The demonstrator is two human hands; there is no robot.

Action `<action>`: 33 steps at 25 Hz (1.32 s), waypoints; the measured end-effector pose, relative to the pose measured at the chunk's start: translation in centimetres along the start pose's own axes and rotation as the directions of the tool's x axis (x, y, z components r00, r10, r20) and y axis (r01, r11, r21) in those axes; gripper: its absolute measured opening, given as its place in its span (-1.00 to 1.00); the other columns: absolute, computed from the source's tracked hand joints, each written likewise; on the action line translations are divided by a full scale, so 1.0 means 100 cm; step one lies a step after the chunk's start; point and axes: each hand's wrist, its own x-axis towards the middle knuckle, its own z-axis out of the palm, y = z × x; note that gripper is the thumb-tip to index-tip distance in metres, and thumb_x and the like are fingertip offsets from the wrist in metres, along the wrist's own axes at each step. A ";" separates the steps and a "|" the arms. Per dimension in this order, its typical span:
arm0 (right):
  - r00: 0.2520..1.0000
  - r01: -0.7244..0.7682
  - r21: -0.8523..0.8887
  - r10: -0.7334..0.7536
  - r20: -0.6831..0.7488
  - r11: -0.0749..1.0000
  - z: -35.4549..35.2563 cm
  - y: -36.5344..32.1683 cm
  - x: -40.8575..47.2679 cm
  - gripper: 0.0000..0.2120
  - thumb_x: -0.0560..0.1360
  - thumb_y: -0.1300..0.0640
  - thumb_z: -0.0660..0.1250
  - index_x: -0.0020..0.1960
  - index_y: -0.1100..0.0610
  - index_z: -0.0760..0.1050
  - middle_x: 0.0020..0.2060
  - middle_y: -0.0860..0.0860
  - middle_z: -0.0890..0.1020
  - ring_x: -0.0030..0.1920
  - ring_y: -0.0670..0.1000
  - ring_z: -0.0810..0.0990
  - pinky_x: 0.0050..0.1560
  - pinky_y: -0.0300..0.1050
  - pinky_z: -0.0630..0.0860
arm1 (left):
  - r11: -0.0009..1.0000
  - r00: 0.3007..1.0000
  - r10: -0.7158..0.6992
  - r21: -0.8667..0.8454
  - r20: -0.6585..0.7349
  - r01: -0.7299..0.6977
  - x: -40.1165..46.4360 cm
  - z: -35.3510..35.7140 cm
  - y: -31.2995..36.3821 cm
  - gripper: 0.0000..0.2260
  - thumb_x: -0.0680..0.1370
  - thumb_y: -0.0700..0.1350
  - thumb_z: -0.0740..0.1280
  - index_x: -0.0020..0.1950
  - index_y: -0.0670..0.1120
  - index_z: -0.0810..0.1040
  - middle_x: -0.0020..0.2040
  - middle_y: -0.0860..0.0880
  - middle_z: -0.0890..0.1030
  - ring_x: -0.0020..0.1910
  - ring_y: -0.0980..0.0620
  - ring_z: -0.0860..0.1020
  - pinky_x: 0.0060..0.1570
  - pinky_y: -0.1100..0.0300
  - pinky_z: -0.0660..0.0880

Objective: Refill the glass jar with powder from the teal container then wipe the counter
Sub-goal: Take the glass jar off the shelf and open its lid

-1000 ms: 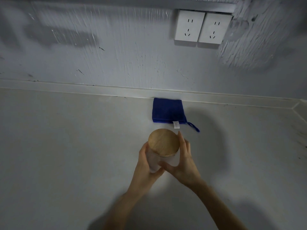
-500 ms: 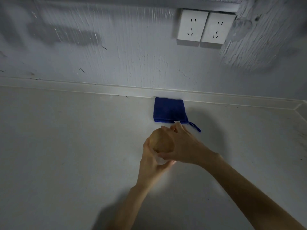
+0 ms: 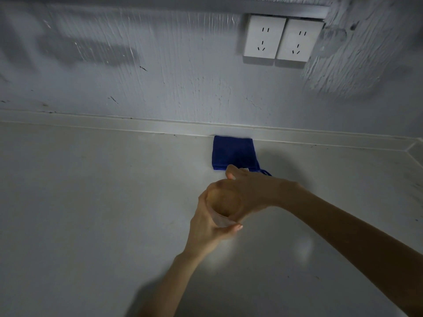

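While my left hand (image 3: 209, 225) wraps the glass jar (image 3: 220, 219) from the lower left, I cannot tell what is inside it, since only a strip of clear wall shows. Its round wooden lid (image 3: 223, 202) sits on top, tan and blurred, just below the centre of the frame. My right hand (image 3: 247, 191) is clasped over that lid from the right. Both grip the jar over the pale counter (image 3: 91, 202). Just above them, a folded blue cloth (image 3: 233, 152) lies against the wall.
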 end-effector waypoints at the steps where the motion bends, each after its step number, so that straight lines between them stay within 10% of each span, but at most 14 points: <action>1: 1.000 0.004 -0.006 -0.003 0.024 1.000 -0.001 0.001 0.000 -0.49 0.44 -0.08 0.27 0.31 0.05 0.20 0.19 0.11 0.29 0.08 0.06 0.37 -0.06 -0.17 0.25 | 1.000 0.999 0.014 -0.006 0.039 -0.014 0.002 -0.002 0.000 -0.16 0.11 0.12 0.54 0.19 0.48 0.08 0.18 0.30 0.36 0.13 0.44 0.38 -0.08 0.56 0.40; 8: 0.987 0.135 0.047 -0.139 0.078 0.990 -0.006 0.000 0.005 -0.36 0.33 -0.13 0.38 0.28 -0.08 0.13 -0.03 -0.05 0.29 0.01 -0.06 0.14 -0.14 -0.13 0.24 | 0.997 0.970 -0.031 0.079 0.242 0.013 0.016 -0.015 0.000 -0.16 0.14 0.04 0.54 0.12 0.51 0.03 0.16 0.32 0.34 0.13 0.29 0.40 0.00 0.42 0.40; 12: 0.988 0.110 0.007 -0.111 0.112 0.994 -0.004 0.002 0.007 -0.27 0.27 -0.09 0.41 0.25 -0.13 0.00 0.15 0.04 0.28 0.07 0.13 0.42 -0.05 -0.02 0.50 | 0.998 0.940 -0.021 0.067 0.341 -0.002 0.023 -0.020 0.004 -0.17 0.22 -0.08 0.56 0.19 0.37 0.06 0.22 0.18 0.37 0.20 0.20 0.40 0.06 0.39 0.41; 21: 0.951 0.073 0.772 0.189 -0.245 0.631 0.021 0.033 -0.033 -0.26 0.28 0.02 0.46 0.07 -0.52 0.01 0.15 -0.06 0.20 0.16 0.06 0.36 0.03 -0.11 0.51 | 0.997 0.899 -0.071 0.006 0.432 0.076 0.031 -0.030 0.000 -0.22 0.16 0.02 0.54 0.20 0.30 0.14 0.18 0.22 0.38 0.17 0.18 0.43 -0.03 0.35 0.50; 26: 0.787 0.167 0.905 0.501 -0.361 0.390 0.082 0.039 -0.043 -0.31 0.27 0.23 0.49 0.13 -0.15 0.11 0.04 -0.08 0.37 0.11 0.04 0.45 0.04 -0.22 0.44 | 0.996 0.910 -0.083 0.013 0.406 0.084 0.026 -0.027 -0.004 -0.23 0.18 -0.01 0.53 0.22 0.28 0.15 0.19 0.27 0.34 0.16 0.32 0.39 -0.03 0.44 0.46; 33: 0.583 0.067 0.928 0.741 -0.334 0.365 0.160 0.007 -0.044 -0.32 0.26 0.24 0.51 0.13 0.10 0.08 0.03 0.07 0.36 0.08 0.05 0.43 0.08 -0.27 0.36 | 0.995 0.927 -0.094 -0.004 0.362 0.103 0.018 -0.026 -0.003 -0.21 0.14 0.12 0.52 0.21 0.38 0.13 0.21 0.25 0.37 0.19 0.28 0.40 0.10 0.23 0.48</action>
